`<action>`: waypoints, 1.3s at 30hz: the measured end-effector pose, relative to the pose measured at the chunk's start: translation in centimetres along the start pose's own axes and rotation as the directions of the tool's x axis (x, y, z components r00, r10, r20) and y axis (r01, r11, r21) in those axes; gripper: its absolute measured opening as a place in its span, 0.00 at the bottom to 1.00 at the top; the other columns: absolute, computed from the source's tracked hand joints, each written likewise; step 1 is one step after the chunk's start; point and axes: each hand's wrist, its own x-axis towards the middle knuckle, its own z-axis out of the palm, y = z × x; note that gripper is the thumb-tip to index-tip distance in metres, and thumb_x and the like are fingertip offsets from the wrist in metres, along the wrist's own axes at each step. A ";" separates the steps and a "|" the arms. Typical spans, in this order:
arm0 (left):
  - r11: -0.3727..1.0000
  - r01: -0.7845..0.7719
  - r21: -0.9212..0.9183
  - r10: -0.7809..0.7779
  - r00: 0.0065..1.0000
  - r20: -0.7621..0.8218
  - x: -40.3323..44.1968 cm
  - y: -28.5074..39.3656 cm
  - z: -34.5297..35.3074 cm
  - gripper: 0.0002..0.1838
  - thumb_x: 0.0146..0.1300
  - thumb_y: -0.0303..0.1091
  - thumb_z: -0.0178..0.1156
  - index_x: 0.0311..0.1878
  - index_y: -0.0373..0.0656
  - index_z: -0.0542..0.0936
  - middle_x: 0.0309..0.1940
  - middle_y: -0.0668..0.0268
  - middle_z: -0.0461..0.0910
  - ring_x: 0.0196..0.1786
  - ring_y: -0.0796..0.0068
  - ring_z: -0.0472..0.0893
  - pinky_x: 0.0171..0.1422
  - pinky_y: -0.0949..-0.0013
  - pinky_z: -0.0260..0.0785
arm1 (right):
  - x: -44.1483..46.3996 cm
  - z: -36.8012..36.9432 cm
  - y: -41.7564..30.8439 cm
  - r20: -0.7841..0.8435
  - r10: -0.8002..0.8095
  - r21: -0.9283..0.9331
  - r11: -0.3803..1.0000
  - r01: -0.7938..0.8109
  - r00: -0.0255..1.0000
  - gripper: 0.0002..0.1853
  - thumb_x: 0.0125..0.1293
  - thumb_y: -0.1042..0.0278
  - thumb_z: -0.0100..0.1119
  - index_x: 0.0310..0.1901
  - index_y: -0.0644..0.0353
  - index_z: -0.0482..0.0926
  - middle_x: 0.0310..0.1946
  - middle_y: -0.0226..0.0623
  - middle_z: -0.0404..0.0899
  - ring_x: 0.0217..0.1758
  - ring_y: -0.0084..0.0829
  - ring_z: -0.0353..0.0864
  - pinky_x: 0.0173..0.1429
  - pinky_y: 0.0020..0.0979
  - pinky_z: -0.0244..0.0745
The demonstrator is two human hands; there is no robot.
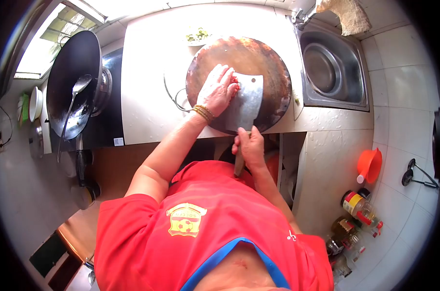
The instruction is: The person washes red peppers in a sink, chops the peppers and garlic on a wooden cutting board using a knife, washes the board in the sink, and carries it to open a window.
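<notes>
A round wooden chopping board (258, 56) lies on the white counter. Over it, my right hand (250, 145) is wrapped round the wooden handle of a broad cleaver (247, 97), whose blade lies over the board. My left hand (217, 89) is on the board at the left side of the blade, its fingers close together. Some small red pieces (235, 86) show between those fingertips and the blade; whether the fingers grip them is hidden. Behind the board's left edge sits a small dish of chopped green pieces (198, 36).
A black wok (67, 63) with a metal ladle (81, 84) stands on the stove at the left. At the right is a steel sink (348, 72) holding a basin. A red-orange scoop (369, 165) and several bottles (358, 206) are at the lower right.
</notes>
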 end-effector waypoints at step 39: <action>0.925 0.299 -0.236 -0.354 0.903 -0.243 18.9 -13.2 -10.0 0.22 0.68 0.53 0.50 0.46 0.44 0.82 0.39 0.52 0.83 0.37 0.56 0.83 0.43 0.62 0.74 | 8.9 -0.6 -9.8 0.106 -0.533 -0.815 0.436 0.380 0.840 0.09 0.64 0.66 0.57 0.32 0.60 0.69 0.20 0.37 0.75 0.17 0.40 0.77 0.22 0.37 0.72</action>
